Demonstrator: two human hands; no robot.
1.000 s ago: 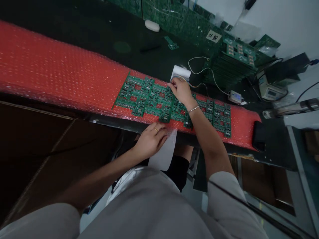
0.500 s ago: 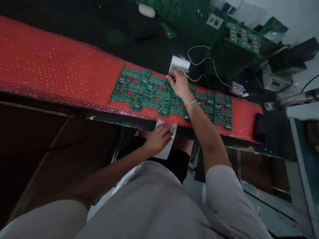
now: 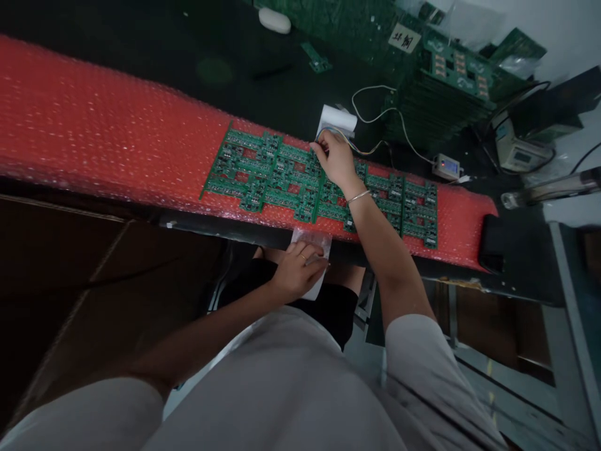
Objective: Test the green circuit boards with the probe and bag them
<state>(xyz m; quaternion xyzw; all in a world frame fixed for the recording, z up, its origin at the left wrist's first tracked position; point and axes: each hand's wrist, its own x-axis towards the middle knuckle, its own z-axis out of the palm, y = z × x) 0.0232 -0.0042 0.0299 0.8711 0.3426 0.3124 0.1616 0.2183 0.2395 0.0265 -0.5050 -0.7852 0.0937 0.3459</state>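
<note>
A row of joined green circuit boards (image 3: 258, 166) lies on red bubble wrap (image 3: 117, 119). Over the far edge of the boards, my right hand (image 3: 334, 156) is closed in a pinch on thin coloured wires (image 3: 350, 134); their tips are hidden by the fingers. A white paper strip (image 3: 313, 235) hangs over the near table edge above my lap. My left hand (image 3: 299, 269) rests on it with fingers curled and thumb drawn in, gripping the strip. A white roll (image 3: 339, 118) lies just beyond my right hand.
A small meter box (image 3: 446, 166) on a pale cable sits right of the boards. Behind it stand stacked green boards (image 3: 451, 69) with a handwritten card (image 3: 404, 38). A white oval object (image 3: 275, 20) and a loose board piece (image 3: 316, 57) lie farther back. A black object (image 3: 491, 243) sits at the wrap's right end.
My left hand's fingers have drawn in over the white strip, with the thumb moving closer to them. My right hand stays at nearly the same spot on the boards. The view has shifted slightly.
</note>
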